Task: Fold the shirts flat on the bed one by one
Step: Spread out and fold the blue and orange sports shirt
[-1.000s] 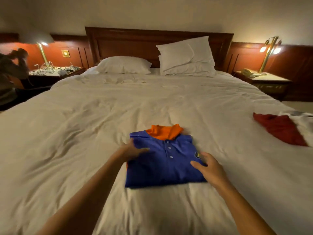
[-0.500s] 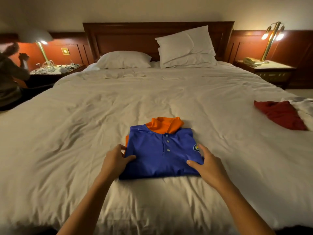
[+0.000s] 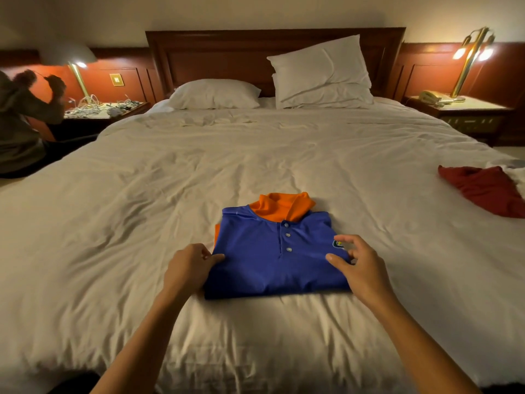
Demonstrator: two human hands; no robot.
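Folding of the blue shirt (image 3: 272, 260) is judged done; its nine-o'clock edge is pinched by the left grip (image 3: 190, 265), while the right grip (image 3: 360, 265) is spread apart. A red garment (image 3: 483, 191) at two o'clock is left unfolded.

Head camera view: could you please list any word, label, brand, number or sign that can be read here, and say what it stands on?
No text can be read in this view.
Small chest badge on the folded blue polo shirt with an orange collar: too small and blurred, partly behind the right hand.
Brass wall plate: no legible marking.
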